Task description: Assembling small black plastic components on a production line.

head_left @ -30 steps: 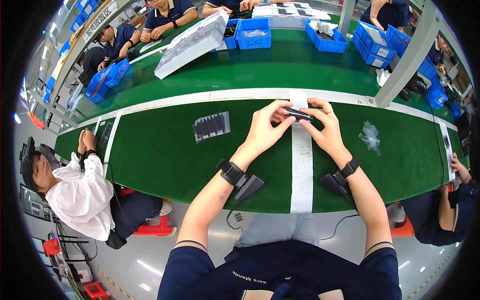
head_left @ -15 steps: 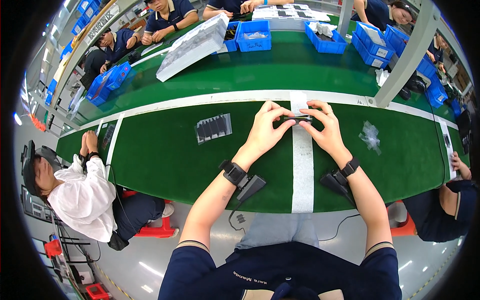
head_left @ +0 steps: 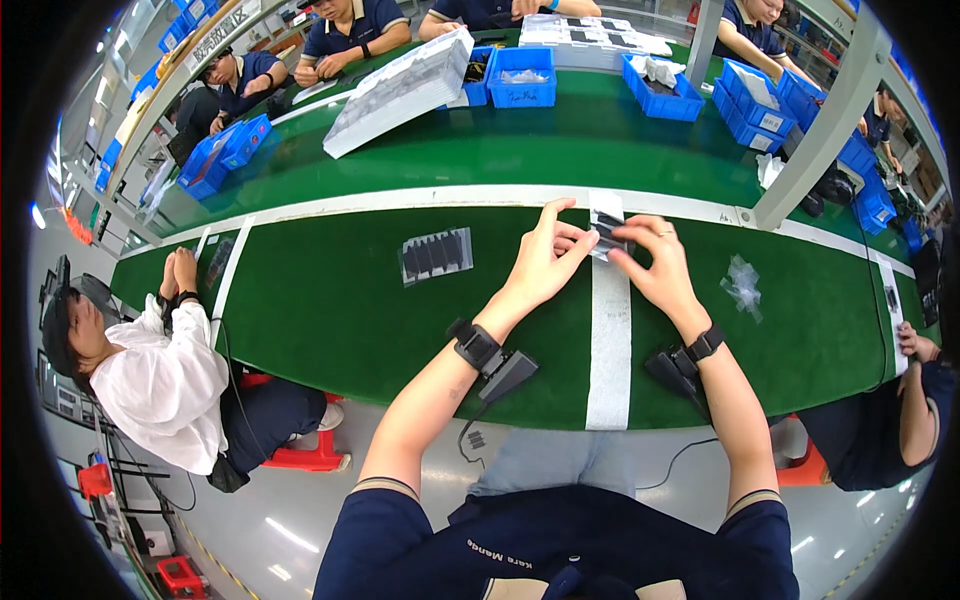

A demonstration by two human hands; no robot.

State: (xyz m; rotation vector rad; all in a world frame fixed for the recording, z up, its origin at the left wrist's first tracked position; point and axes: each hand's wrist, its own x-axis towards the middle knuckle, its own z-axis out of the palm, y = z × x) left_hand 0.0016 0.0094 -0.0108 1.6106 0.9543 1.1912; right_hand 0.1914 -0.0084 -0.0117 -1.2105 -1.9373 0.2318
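Observation:
Between my hands, over the white strip, is a small flat black piece (head_left: pixel 607 229) with clear film showing around it. My left hand (head_left: pixel 537 268) has its thumb at the piece's left edge, index finger pointing up and the other fingers curled. On the other side, my right hand (head_left: pixel 660 275) grips the piece's right edge between thumb and fingers. Fingers cover part of it, so its exact kind is unclear. To the left lies a clear sheet (head_left: pixel 437 256) carrying several black strips. A crumpled heap of clear film (head_left: pixel 742 288) rests on the right.
A white strip (head_left: pixel 610 350) crosses the green table (head_left: pixel 480 345). Beyond are blue bins (head_left: pixel 524 80), a tilted stack of white trays (head_left: pixel 395 95) and a grey post (head_left: pixel 825 135). A person in white (head_left: pixel 160 370) sits left; another person's hand (head_left: pixel 918 345) is right.
The black piece has turned from edge-on to showing its flat face and film. My left index finger has lifted off it, and my right fingers have shifted over its right side.

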